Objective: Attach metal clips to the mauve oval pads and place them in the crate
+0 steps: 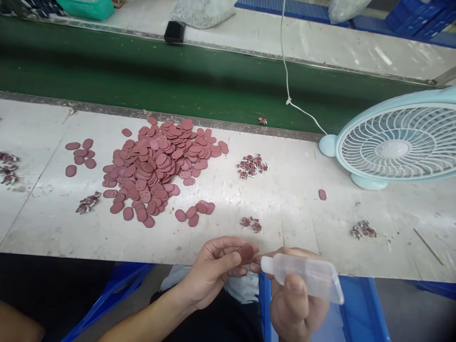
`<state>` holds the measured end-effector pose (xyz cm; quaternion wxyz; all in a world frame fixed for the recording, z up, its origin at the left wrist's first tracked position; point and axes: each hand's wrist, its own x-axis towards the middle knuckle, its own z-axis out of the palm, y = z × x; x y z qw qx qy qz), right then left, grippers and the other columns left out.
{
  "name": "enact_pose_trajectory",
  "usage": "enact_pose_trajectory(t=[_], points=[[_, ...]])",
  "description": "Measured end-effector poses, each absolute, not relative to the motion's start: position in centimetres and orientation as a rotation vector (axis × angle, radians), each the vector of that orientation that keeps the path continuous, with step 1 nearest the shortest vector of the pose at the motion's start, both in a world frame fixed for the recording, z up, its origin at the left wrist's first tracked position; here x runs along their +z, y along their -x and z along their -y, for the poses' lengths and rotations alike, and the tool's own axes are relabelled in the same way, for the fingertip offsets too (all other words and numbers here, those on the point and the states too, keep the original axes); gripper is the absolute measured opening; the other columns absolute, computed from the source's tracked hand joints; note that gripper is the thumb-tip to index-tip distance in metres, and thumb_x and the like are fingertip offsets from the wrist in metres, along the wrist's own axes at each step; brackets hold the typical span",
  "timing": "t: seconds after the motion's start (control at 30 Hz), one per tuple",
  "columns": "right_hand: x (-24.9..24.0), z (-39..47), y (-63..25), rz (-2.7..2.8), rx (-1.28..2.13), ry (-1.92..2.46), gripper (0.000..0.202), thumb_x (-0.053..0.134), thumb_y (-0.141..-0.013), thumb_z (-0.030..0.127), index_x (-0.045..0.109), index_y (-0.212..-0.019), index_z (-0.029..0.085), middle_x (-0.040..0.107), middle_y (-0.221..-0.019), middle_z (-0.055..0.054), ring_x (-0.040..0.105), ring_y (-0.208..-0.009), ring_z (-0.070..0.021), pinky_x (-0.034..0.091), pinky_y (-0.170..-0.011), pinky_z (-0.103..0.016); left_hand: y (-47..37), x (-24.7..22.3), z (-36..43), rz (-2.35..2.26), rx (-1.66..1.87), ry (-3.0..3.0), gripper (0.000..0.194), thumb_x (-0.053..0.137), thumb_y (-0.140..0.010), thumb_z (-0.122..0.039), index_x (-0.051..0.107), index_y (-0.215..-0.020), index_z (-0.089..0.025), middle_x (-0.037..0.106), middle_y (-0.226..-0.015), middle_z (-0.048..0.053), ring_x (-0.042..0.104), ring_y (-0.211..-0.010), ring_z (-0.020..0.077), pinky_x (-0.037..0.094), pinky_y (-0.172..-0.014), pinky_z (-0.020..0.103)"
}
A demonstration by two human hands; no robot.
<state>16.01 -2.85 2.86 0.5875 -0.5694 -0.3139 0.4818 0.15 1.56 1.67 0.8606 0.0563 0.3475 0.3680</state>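
Below the table's front edge, my left hand (pixel 213 273) pinches a reddish-brown oval disc (pixel 246 254) between thumb and fingers. My right hand (pixel 297 299) is wrapped round a translucent squeeze bottle (pixel 306 275), tilted sideways with its white cap and thin tip pointing left at the disc. Whether the tip touches the disc cannot be made out. A large heap of similar discs (pixel 153 164) lies on the white table (pixel 221 190) to the left, with a few loose ones (pixel 194 218) nearer my hands. Small brown-and-white figures (pixel 251 223) lie just beyond my hands.
A light blue fan (pixel 392 147) stands at the right, its white cord (pixel 285 57) running upward. More small figures (pixel 252 166) lie mid-table and at both sides. A green belt (pixel 213 85) runs behind the table. Below is a blue bin (pixel 366 308); a person's arm (pixel 17 323) shows at lower left.
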Motion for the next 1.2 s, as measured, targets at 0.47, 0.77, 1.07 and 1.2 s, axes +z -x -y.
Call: enact_pose_trajectory(t=[0.47,0.77,1.07,1.2], points=[[-1.4,-6.9,-21.5,0.078,1.804,0.393,0.035,0.048,-0.103,0.043,0.060,-0.114,0.012,0.052,-0.066,0.007,0.048,-0.047,-0.0027,0.034,-0.033,-0.004,1.2,1.2,-2.4,-0.793,0.821,-0.145,0.019,0.079,-0.084,-0.023,0.076,-0.102,-0.018,0.079,-0.116,0.014,0.076,-0.102,0.0227,0.059,-0.074,0.020],[4.2,-13.8,-29.1,1.045,0.864,1.627,0.042,0.047,-0.096,0.055,0.054,-0.070,0.022,0.045,-0.057,0.006,0.045,-0.045,-0.0107,0.040,-0.039,-0.022,2.5,2.2,-3.4,-0.932,0.831,-0.082,0.025,0.085,-0.077,-0.025,0.076,-0.099,-0.017,0.080,-0.112,0.014,0.077,-0.101,0.0233,0.060,-0.072,0.020],[3.8,-33.7,-28.0,1.411,0.520,2.138,0.033,0.065,-0.097,0.035,0.063,-0.124,0.017,0.063,-0.129,-0.010,0.064,-0.111,-0.0252,0.055,-0.095,-0.048,2.0,3.1,-2.2,-0.931,0.889,-0.084,0.031,0.090,-0.070,-0.028,0.077,-0.095,-0.016,0.080,-0.109,0.017,0.078,-0.096,0.0258,0.057,-0.066,0.021],[4.7,-33.8,-27.5,1.441,0.466,2.183,0.034,0.066,-0.096,0.035,0.063,-0.123,0.015,0.063,-0.128,-0.011,0.064,-0.112,-0.0254,0.054,-0.096,-0.047,1.9,2.6,-1.7,-0.914,0.893,-0.075,0.033,0.091,-0.068,-0.029,0.077,-0.095,-0.016,0.081,-0.106,0.017,0.078,-0.093,0.0260,0.056,-0.065,0.021]])
